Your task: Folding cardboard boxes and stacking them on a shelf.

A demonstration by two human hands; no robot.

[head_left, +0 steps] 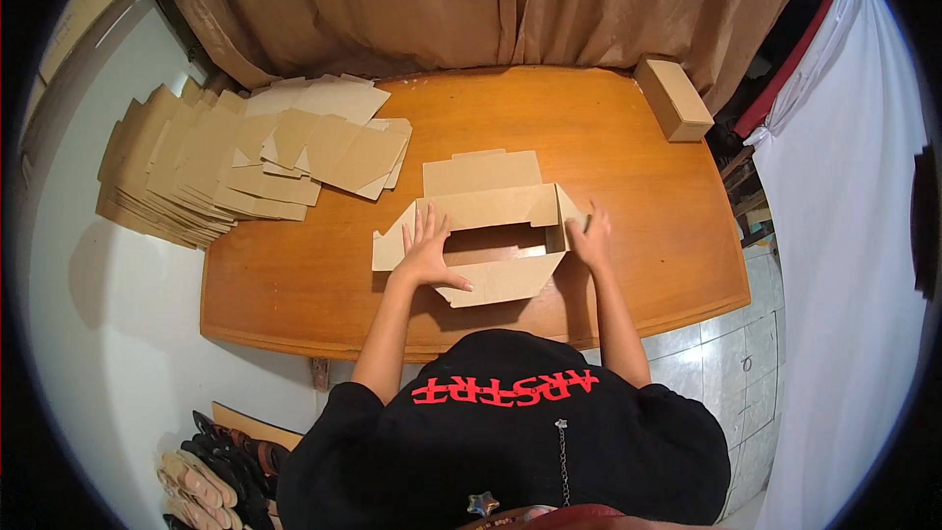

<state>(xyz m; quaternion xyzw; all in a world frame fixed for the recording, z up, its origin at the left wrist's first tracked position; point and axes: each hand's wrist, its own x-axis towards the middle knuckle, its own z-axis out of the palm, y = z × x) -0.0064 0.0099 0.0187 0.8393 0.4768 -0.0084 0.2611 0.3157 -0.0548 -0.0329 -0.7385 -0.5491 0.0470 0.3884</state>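
A half-folded brown cardboard box (491, 206) lies on the wooden table (628, 186) in front of me, its back flap flat and its side walls raised. My left hand (427, 253) presses flat on the box's left wall and flap, fingers spread. My right hand (592, 236) rests with spread fingers against the box's right wall, pushing it up. Neither hand grips anything.
A big stack of flat cardboard blanks (245, 157) covers the table's left end and overhangs it. A finished shut cardboard box (673, 98) sits at the far right corner. Brown curtains (442, 0) hang behind. Sandals (211, 471) lie on the floor at lower left.
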